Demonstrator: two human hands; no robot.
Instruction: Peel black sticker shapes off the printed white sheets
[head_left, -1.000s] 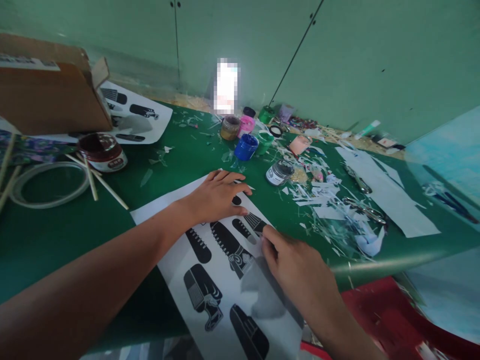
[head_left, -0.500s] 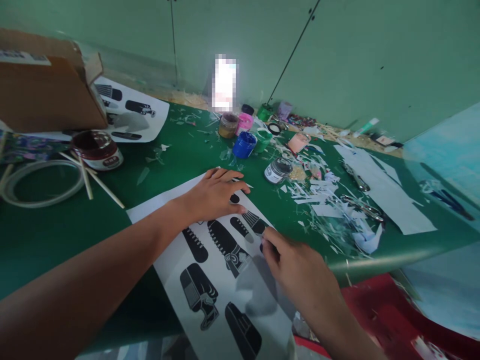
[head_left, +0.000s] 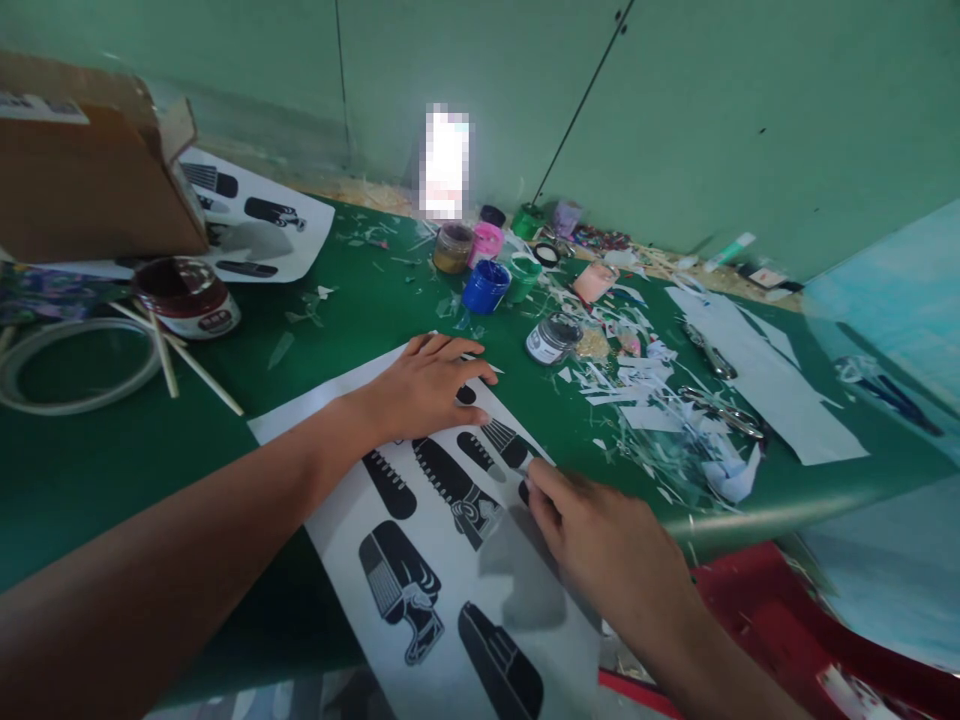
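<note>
A white sheet of paper (head_left: 420, 620) printed with dark shoe-like shapes lies on the green tabletop, its near end hanging past the edge. My left hand (head_left: 431, 390) presses flat on the sheet's upper part, fingers spread. Over the sheet's right side my right hand (head_left: 585, 520) is closed, thumb and forefinger pinched at the lower end of a striped dark shape (head_left: 504, 440). A small pale tip shows at the fingertips, too small to name; the rest of it is hidden by the hand.
Open paint jars (head_left: 486, 287) stand beyond the sheet, with a grey-labelled jar (head_left: 553, 340) closer. Paper scraps (head_left: 645, 385), scissors (head_left: 724, 412) and a white strip (head_left: 780, 390) lie right. Leftward are a dark red jar (head_left: 187, 298), clear tape roll (head_left: 82, 400) and cardboard box (head_left: 97, 180). A red chair (head_left: 780, 610) stands below.
The view has shifted slightly. Both hands keep nearly the same places on the sheet, and the lower part of the sheet appears shifted slightly to the right.
</note>
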